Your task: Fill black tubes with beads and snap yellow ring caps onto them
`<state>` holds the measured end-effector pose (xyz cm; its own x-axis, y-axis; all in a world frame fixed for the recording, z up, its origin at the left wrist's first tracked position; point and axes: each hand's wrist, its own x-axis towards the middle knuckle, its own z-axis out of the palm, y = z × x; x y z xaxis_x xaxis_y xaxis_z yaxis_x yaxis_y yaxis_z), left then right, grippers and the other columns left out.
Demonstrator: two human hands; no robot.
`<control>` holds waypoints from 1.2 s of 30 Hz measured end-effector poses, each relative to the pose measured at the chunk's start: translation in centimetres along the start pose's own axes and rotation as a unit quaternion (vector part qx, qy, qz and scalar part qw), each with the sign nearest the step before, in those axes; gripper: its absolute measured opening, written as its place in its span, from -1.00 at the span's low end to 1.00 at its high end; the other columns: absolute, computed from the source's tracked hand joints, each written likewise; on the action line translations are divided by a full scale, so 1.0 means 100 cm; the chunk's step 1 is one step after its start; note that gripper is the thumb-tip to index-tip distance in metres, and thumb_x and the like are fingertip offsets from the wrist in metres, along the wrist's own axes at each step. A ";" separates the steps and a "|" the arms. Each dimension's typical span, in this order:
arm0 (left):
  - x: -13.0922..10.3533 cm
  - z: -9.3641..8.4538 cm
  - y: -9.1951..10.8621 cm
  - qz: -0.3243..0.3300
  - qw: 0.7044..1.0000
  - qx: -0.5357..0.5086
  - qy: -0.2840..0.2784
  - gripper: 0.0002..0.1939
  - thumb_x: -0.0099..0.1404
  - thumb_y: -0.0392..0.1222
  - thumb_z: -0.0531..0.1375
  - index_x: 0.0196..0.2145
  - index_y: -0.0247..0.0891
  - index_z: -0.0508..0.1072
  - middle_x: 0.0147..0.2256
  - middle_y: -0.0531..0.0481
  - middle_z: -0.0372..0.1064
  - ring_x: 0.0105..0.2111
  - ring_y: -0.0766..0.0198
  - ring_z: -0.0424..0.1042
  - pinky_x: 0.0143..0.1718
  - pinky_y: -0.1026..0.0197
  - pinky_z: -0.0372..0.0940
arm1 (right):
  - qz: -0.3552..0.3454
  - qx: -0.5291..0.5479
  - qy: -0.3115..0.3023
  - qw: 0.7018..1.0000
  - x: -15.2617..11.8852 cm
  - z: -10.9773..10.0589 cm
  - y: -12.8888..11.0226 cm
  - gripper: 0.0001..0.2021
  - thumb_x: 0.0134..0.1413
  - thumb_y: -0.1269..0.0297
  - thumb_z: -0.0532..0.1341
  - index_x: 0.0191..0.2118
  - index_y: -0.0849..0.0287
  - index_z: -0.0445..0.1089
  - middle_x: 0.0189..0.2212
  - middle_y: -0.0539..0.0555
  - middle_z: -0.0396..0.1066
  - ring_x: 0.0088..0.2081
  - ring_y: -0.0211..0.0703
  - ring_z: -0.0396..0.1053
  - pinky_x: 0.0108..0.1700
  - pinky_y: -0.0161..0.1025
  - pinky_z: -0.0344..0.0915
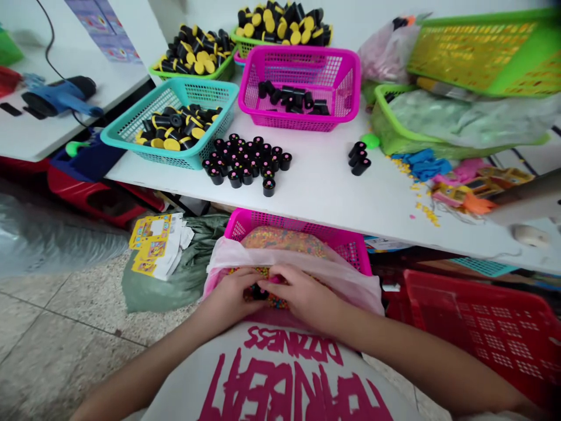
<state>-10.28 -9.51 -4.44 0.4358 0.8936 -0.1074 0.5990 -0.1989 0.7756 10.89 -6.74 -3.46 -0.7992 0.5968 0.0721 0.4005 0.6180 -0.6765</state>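
Observation:
Over an opened plastic bag (368,286) of small multicoloured beads (280,303), both my hands are close together. My left hand (236,292) is closed round a small black cylinder (258,292), its fingers partly hiding it. My right hand (298,292) is at the top of the same cylinder, with thumb and fingertips curled in; something pink (276,279) shows between them, too small to name. The bag sits in a magenta basket (366,257) at my lap. On the table just beyond stand several black cylinders (245,158) with pink dots on top.
The white table (315,175) also bears a turquoise basket (131,149) of black and yellow cylinders and a magenta basket (298,120) with black ones. Three black cylinders (358,158) lie to the right. A blue heat gun (61,96) rests far left; a red crate (482,327) stands low right.

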 end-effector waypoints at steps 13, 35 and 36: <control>-0.004 -0.011 0.012 0.067 0.998 -0.012 0.015 -0.70 0.20 -0.25 0.33 -0.08 -0.22 0.51 -0.11 -0.05 0.52 -0.07 0.19 0.48 0.02 0.14 0.38 | -0.033 -0.156 -0.005 0.987 -0.015 -0.030 -0.013 -0.66 0.34 0.46 0.01 0.12 0.15 0.37 0.00 0.17 0.40 0.03 -0.06 0.34 0.05 -0.10 0.33; 0.153 -0.092 0.016 0.090 0.942 0.176 0.269 -0.55 0.27 -0.29 0.25 0.11 -0.24 0.35 0.13 -0.18 0.26 -0.28 0.26 0.44 -0.03 0.03 0.39 | 0.109 -0.218 -0.165 0.956 0.001 0.043 0.042 -0.73 0.10 0.54 0.14 -0.08 0.34 0.45 -0.10 0.32 0.45 -0.12 0.07 0.49 -0.19 -0.14 0.50; 0.156 -0.093 0.025 0.119 0.933 0.186 0.284 -0.59 0.28 -0.26 0.26 0.08 -0.23 0.38 0.12 -0.17 0.24 -0.22 0.23 0.43 0.00 0.03 0.38 | 0.099 -0.203 -0.165 0.960 0.001 0.042 0.044 -0.74 0.10 0.50 0.16 -0.08 0.32 0.44 -0.10 0.31 0.45 -0.12 0.07 0.48 -0.18 -0.15 0.50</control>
<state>-8.21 7.68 1.62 0.2235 0.8544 0.4691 0.7690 -0.4503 0.4538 10.69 -6.06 -9.50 -0.7615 0.5697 -0.3090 0.6468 0.6983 -0.3066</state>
